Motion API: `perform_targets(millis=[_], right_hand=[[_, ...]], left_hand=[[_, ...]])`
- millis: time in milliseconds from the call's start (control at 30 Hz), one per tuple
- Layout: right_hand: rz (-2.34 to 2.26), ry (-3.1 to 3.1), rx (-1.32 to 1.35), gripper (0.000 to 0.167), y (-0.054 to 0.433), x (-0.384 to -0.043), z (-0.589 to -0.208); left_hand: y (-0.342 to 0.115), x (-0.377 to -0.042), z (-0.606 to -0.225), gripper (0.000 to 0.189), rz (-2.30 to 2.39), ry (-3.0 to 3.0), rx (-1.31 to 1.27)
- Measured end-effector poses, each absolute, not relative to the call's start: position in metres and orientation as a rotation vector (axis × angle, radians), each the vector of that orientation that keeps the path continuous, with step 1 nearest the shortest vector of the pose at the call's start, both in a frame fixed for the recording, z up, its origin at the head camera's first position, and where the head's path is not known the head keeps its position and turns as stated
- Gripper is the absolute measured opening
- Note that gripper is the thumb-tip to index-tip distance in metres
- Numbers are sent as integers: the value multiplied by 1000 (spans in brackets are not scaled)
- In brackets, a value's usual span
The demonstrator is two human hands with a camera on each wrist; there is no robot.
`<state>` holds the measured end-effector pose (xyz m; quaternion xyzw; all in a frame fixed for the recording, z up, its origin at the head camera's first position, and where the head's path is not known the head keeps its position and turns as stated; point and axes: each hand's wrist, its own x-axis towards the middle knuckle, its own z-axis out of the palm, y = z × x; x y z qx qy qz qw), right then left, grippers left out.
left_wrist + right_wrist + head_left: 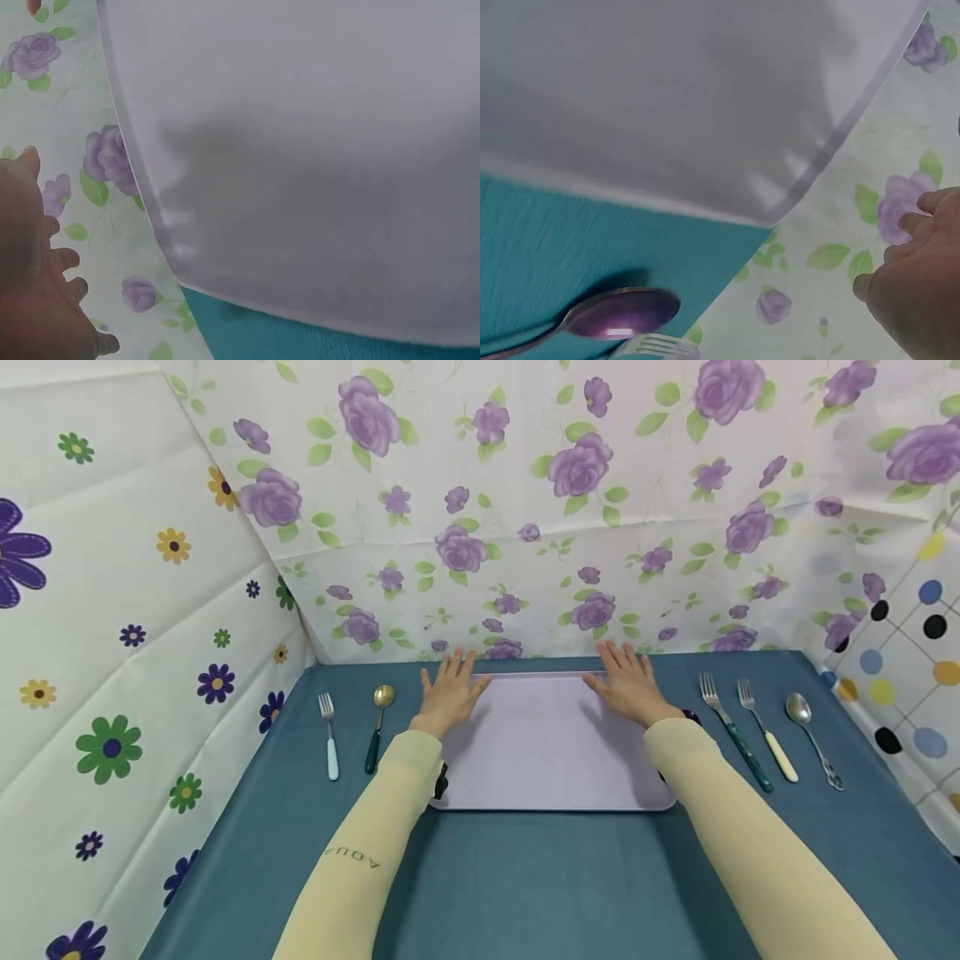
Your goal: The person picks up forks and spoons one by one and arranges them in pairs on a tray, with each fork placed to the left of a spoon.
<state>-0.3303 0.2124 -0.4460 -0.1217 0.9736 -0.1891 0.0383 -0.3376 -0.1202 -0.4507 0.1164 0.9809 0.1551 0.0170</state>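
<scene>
A pale lilac rectangular tray [555, 743] lies on the blue-green table. My left hand [448, 693] is over its far left corner, fingers straight and spread, holding nothing. Over the far right corner, my right hand [630, 685] has its fingers extended and its palm bare. Both hands cast shadows on the tray. In the left wrist view, the left hand [41, 277] shows at the left edge, apart from the tray [300, 90]. The right wrist view has the right hand [922, 277] beyond the tray's corner [667, 90].
Left of the tray lie a white-handled fork [330, 739] and a green-handled gold spoon [378, 727]. On the right are a green-handled fork [735, 731], a cream-handled fork [768, 731] and a silver spoon [813, 739]. A floral cloth backdrop [420, 535] rises behind the table.
</scene>
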Motion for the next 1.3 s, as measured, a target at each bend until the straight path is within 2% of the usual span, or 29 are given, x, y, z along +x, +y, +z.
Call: perform_targets(millis=[567,1033,1300], right_hand=[[-624,3022,-400,88,241,-335,-450],[-650,3001,-366,82,274,-328,-447],[-672,3003,-385,90,296,-330,-451]], left_hand=[[-137,-338,-451,75,561,3023,331],[-152,-333,-456,74,605,3001,330],[-158,-326,-453,72,638,2999,316]])
